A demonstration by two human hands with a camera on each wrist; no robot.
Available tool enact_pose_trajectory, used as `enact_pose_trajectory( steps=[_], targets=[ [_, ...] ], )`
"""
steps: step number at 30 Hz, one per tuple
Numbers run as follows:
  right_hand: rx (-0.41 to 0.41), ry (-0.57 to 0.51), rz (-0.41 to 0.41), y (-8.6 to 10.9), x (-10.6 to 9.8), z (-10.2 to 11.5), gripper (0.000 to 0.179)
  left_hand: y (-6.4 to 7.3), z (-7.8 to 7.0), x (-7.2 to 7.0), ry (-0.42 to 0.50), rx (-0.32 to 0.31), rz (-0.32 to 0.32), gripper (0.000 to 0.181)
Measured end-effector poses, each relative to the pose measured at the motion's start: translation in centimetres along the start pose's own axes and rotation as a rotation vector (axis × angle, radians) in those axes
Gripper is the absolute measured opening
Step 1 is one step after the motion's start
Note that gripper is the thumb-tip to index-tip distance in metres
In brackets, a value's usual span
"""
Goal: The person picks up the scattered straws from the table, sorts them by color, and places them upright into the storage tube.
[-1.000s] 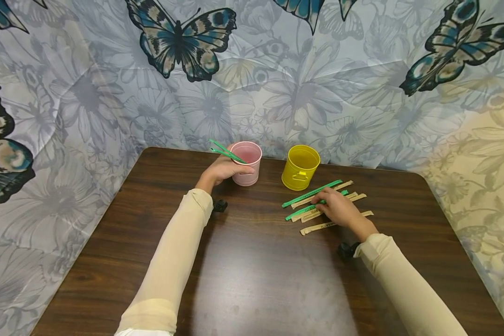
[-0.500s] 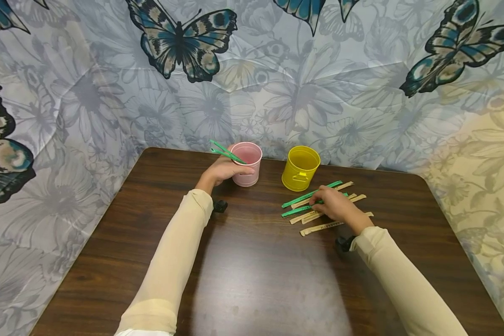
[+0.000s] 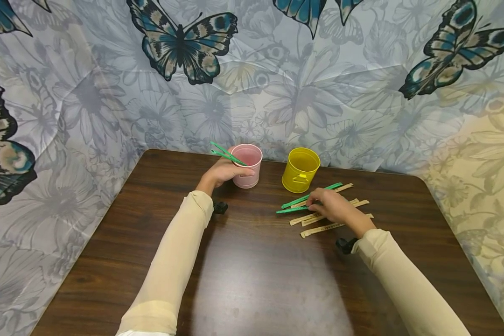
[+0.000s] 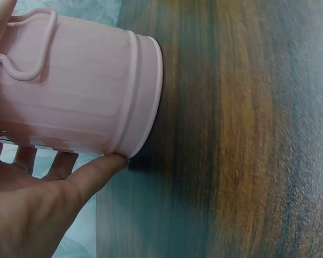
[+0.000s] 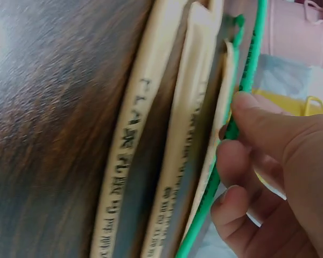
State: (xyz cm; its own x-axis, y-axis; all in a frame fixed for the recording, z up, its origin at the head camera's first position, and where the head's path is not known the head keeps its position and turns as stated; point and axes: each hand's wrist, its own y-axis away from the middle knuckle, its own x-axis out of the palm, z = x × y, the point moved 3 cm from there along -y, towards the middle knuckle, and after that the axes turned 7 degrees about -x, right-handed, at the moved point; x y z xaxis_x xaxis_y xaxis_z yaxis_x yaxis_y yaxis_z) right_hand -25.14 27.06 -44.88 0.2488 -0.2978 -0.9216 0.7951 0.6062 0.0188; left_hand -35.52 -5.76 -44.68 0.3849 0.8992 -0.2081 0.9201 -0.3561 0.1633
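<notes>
Extended forward over the table (image 3: 252,280), your left hand (image 3: 223,172) cups the pink bucket (image 3: 252,181) near the far edge, thumb in front and fingers curled behind, while your right hand (image 3: 333,206), angled inward, clamps a green packet (image 3: 292,210) between thumb and fingertips, among the tan packets (image 3: 322,229).

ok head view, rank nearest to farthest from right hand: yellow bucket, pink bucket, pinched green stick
1. Green stick, pinched in the right hand
2. Yellow bucket, beyond and leftward
3. Pink bucket, farther left, held by the left hand
</notes>
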Motion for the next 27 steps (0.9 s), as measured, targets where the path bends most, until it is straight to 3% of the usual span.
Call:
enact_pose_trajectory(
  steps=[8, 21, 27],
  targets=[
    [-0.013, -0.067, -0.065, -0.4, -1.0, 1.5, 0.006, 0.0, 0.0, 0.0, 0.008, 0.006, 0.004, 0.087],
    [-0.111, -0.080, -0.151, -1.2, -2.5, 4.4, 0.028, 0.1, -0.3, 0.0, 0.028, 0.015, 0.024, 0.087],
    [-0.068, -0.111, -0.250, -2.5, -4.1, 6.0, 0.020, 0.0, -0.3, 0.0, 0.044, 0.030, 0.021, 0.086]
  ],
)
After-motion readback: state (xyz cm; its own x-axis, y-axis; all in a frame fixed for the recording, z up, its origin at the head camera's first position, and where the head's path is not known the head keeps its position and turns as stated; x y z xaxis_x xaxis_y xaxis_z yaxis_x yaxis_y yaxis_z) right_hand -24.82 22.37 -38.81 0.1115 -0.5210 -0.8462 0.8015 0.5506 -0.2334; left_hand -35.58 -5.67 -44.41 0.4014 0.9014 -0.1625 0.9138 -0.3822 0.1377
